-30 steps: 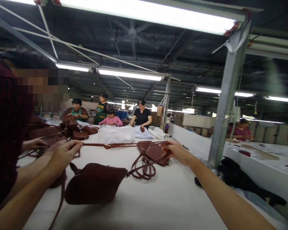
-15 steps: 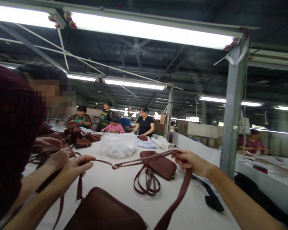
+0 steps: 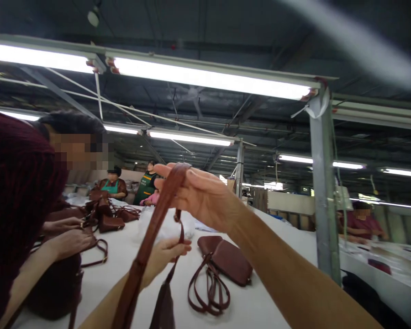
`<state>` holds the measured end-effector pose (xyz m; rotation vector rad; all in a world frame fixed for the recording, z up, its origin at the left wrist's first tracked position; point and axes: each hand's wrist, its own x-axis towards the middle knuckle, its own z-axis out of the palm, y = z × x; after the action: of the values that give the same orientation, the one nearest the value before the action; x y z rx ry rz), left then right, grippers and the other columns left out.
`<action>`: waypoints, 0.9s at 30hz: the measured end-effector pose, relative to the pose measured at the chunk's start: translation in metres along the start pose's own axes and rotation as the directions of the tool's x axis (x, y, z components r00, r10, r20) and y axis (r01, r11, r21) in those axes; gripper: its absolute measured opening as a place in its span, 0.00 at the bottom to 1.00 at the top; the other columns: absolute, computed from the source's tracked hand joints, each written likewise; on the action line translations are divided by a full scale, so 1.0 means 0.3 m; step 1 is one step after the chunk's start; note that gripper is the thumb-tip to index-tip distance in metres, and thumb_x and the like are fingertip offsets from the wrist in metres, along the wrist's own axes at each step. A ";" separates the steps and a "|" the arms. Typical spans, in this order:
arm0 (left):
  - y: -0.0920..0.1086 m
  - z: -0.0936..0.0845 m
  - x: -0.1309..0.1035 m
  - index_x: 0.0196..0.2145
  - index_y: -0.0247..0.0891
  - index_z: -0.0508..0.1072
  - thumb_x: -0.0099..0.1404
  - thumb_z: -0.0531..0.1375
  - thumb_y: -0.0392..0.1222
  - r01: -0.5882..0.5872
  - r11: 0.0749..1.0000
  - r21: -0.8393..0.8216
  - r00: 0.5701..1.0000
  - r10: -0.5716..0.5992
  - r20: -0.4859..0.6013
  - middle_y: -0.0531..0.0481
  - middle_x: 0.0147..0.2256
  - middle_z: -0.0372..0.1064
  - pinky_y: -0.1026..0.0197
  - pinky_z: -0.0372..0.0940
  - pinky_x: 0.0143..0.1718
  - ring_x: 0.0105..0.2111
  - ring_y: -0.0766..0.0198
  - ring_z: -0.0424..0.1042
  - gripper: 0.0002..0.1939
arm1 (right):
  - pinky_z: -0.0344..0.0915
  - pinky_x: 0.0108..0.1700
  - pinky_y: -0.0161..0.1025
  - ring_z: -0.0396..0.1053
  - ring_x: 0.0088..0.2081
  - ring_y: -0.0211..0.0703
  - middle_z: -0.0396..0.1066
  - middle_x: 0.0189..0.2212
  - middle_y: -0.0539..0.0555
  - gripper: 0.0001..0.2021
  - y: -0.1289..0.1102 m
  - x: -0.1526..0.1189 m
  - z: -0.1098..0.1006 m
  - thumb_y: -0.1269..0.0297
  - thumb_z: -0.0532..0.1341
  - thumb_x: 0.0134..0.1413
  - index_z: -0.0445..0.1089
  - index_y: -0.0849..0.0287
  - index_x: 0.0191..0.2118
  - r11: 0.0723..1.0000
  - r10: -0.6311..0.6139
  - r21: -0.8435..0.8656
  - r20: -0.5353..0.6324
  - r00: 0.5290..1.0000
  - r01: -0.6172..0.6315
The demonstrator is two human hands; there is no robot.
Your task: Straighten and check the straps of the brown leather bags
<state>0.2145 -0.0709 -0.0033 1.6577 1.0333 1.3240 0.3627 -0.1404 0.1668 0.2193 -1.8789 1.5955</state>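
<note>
A brown leather bag strap hangs over the raised fingers of my right hand, which holds it up in the middle of the view. Lower down, my left hand has its fingers closed around the thinner length of the same strap. Below it, a dark brown piece runs out of the bottom edge; I cannot tell if it is bag or strap. To the right of my left hand, a brown leather bag lies flat on the white table, its thin strap looped beside it.
Close on my left, a co-worker in a dark red top bends over the table, hands on a dark brown bag. Several brown bags are piled beyond. Clear plastic wrap lies ahead. A metal post stands right.
My right hand has moved left and up with the strap. My left hand has moved right, beneath it. The large bag in front has dropped mostly out of view, and the view has tilted up.
</note>
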 end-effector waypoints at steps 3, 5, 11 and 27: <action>0.043 -0.014 -0.063 0.51 0.43 0.76 0.57 0.65 0.63 -0.015 0.990 -0.138 1.000 0.011 -0.029 0.42 0.59 0.69 0.51 0.64 0.54 0.59 0.48 0.66 0.30 | 0.66 0.58 0.49 0.73 0.48 0.45 0.74 0.49 0.60 0.07 0.035 0.081 -0.045 0.63 0.61 0.65 0.70 0.63 0.40 0.997 0.017 -0.070 -0.182 0.983 -0.030; 0.064 -0.078 -0.098 0.52 0.43 0.75 0.53 0.66 0.69 0.017 0.927 -0.374 1.000 -0.022 -0.009 0.41 0.61 0.66 0.51 0.66 0.53 0.59 0.46 0.66 0.36 | 0.69 0.54 0.48 0.74 0.42 0.44 0.75 0.41 0.59 0.08 0.068 0.099 -0.087 0.62 0.60 0.66 0.69 0.63 0.38 0.980 0.059 -0.164 -0.302 0.952 -0.113; 0.221 -0.223 -0.186 0.47 0.39 0.77 0.50 0.74 0.56 0.081 0.813 -0.577 0.997 -0.072 0.039 0.51 0.29 0.74 0.70 0.66 0.27 0.26 0.68 0.71 0.30 | 0.73 0.40 0.39 0.76 0.43 0.46 0.77 0.44 0.61 0.16 0.127 0.073 -0.174 0.52 0.62 0.62 0.71 0.62 0.41 0.911 0.130 -0.324 -0.361 0.923 -0.255; 0.246 -0.271 -0.174 0.30 0.36 0.71 0.52 0.72 0.60 -0.126 0.918 -0.377 0.992 0.121 -0.035 0.63 0.16 0.52 0.69 0.35 0.15 0.15 0.78 0.40 0.25 | 0.69 0.45 0.42 0.73 0.50 0.57 0.76 0.46 0.56 0.41 0.465 -0.301 -0.367 0.57 0.77 0.31 0.70 0.52 0.57 0.585 0.421 -0.605 -0.344 0.840 -0.541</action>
<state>0.1374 -0.1409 0.0589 1.4382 0.6328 1.5083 0.4005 -0.0292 0.0058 -0.8045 -2.3718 1.0341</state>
